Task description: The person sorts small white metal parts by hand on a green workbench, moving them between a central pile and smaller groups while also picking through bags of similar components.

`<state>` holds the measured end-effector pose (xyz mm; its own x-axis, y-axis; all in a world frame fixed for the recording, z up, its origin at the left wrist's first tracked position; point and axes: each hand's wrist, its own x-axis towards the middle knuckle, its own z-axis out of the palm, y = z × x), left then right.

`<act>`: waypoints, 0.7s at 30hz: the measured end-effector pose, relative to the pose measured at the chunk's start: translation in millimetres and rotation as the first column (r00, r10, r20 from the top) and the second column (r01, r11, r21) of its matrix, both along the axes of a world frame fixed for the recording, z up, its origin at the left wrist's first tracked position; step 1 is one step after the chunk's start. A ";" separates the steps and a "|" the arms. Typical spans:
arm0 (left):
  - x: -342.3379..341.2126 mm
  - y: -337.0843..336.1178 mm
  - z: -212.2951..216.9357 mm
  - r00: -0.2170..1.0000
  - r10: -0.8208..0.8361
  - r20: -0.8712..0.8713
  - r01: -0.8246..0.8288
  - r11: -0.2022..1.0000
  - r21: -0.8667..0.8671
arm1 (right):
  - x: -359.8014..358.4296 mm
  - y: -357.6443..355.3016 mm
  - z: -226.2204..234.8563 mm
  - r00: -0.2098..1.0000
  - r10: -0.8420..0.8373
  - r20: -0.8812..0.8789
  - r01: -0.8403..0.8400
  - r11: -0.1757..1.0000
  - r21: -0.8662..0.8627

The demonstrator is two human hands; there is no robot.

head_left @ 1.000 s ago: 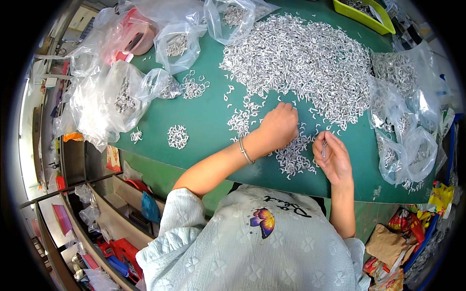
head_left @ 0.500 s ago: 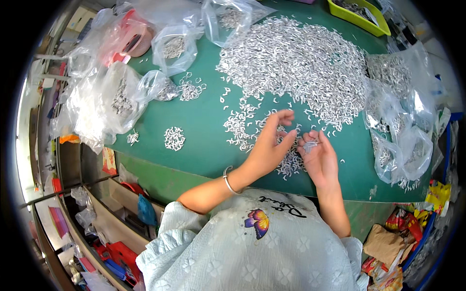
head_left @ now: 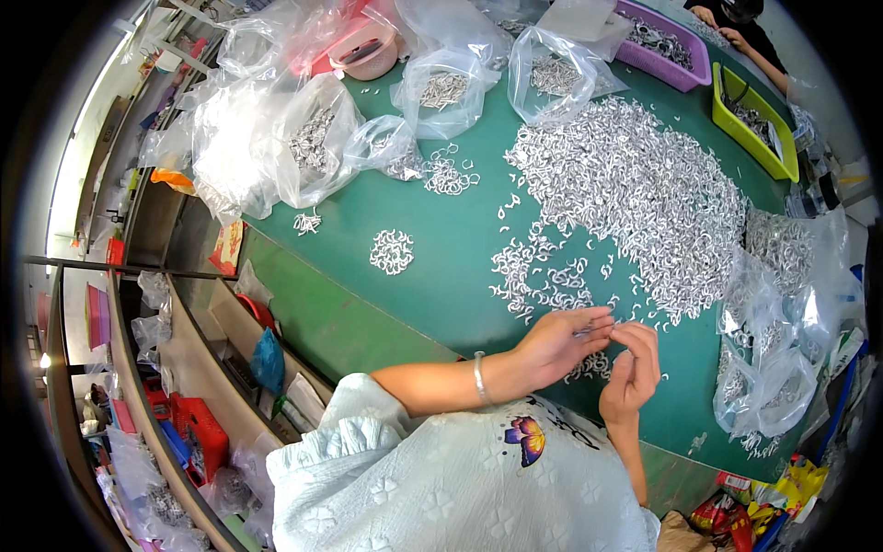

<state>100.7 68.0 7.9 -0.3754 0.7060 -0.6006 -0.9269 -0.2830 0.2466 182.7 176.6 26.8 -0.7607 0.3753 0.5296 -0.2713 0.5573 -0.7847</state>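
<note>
Small silvery curved metal pieces form a big heap on the green table. A looser group of the same pieces lies just beyond my hands, and a small pile shows partly beneath them. My left hand, with a bangle at its wrist, has its fingers stretched out toward the right one. My right hand is closed, its fingers curled in and their tips close to the left fingertips. Whatever it may hold is hidden. A neat round cluster of pieces sits farther left.
Clear bags of metal parts line the far left, near a pink bowl. Other bags stand at the right edge. A purple basket and a yellow-green tray hold parts; another person's hands show behind.
The view has swung, so the table appears shifted right and down. My hands have come closer together; the right, earlier open with pieces in its palm, has curled its fingers in.
</note>
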 end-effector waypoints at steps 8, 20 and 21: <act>-78.5 -19.2 23.2 0.976 0.197 -0.089 -0.207 0.970 -0.129 | 12.4 10.6 -25.3 0.980 0.074 0.185 0.105 0.598 -0.794; -189.1 -22.4 -5.0 0.816 0.568 0.106 -0.576 0.816 0.058 | 17.3 18.2 -40.2 0.963 0.200 0.180 0.091 0.389 -0.917; -215.4 -26.9 -6.0 0.715 0.657 0.238 -0.689 0.719 0.086 | 16.9 18.3 -40.3 0.963 0.200 0.181 0.093 0.387 -0.917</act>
